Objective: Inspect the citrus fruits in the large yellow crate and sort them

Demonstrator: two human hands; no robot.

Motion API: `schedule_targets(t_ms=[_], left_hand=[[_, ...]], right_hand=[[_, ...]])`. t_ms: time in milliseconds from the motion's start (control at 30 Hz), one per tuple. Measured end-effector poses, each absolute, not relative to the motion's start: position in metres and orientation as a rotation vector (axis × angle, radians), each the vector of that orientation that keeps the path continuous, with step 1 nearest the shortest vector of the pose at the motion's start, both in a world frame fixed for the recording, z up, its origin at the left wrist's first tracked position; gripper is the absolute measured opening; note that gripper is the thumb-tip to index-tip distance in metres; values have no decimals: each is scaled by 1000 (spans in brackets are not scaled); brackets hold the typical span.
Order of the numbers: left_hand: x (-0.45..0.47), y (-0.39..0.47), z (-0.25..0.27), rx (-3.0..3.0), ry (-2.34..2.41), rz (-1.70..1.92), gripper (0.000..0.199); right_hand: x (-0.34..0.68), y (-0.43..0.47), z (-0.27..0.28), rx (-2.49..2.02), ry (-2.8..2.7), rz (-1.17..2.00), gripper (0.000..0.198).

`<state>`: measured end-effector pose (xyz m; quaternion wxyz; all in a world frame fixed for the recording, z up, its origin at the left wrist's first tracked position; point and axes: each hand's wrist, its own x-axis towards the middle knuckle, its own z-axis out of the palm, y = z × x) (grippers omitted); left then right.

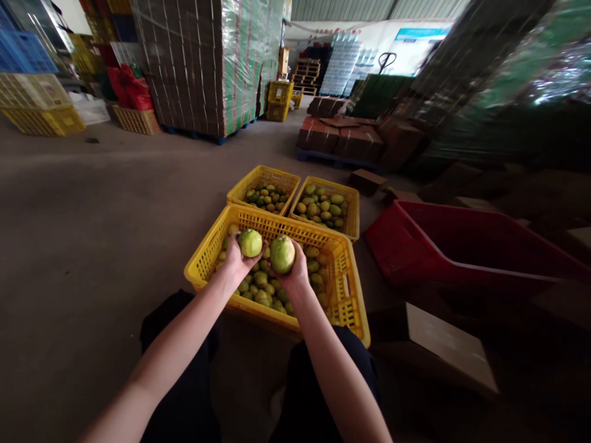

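Observation:
My left hand [236, 261] holds a round green fruit [250, 242] above a big yellow crate [277, 224]. My right hand [295, 274] grips a second, slightly larger green fruit [282, 253] right beside it. Both fruits are raised over the crate, which holds several small green-yellow fruits [264, 294]. My knees in dark trousers flank the crate's near edge.
Two smaller yellow crates [264, 174] [351, 212] with similar fruit stand behind the big one. A red crate [443, 243] lies to the right, a cardboard box [450, 344] nearer me. Wrapped pallets of boxes [203, 61], stacked crates [32, 101] and brown cartons [341, 138] ring the concrete floor.

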<state>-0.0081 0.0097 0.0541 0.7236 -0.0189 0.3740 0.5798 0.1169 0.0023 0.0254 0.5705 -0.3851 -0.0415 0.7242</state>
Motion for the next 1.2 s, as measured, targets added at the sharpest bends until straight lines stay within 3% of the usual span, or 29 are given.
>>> schedule_targets(t_ms=[167,433,667,933,1067,1200], left_hand=[[-11,6,64,59,780,1178,35],[-10,4,69,191,822,1199,33],[-9,9,62,59,858,1140,37],[-14,6,62,-25,759,1124,59],[-15,6,61,-98,587,1229,40],[-14,5,62,-88,437,1247,23]], right_hand=[[113,0,34,-871,-72,1638,28],[113,0,35,-890,-150,1523,26],[122,0,34,-829,-78,1617,21],[121,-4,36,-639,3,1730,22],[120,-3,33,-652,77,1665,17],[120,-4,33,-589,58,1700,26]])
